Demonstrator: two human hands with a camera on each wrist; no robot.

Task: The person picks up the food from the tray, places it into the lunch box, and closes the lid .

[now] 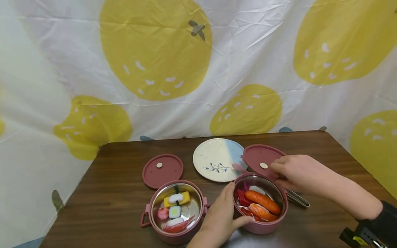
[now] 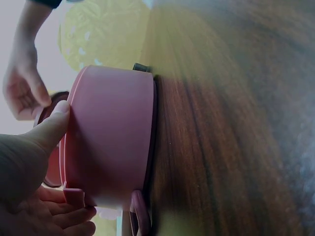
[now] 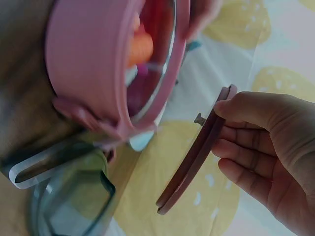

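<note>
Right pot [image 1: 263,228]: sausage [image 1: 262,202], salmon sushi [image 1: 261,211]; left pot [image 1: 173,238]: egg sushi [image 1: 176,198].

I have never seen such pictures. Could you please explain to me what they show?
There is no robot here, just a person's left hand and right hand. The wide picture is taken from the head; the two tilted ones are taken from the wrists, one each. On the table are a left pot and a right pot with food-like pieces inside, plus a plate and a loose lid. The left hand grips the right pot; the right hand's fingers hold a second lid.
</note>
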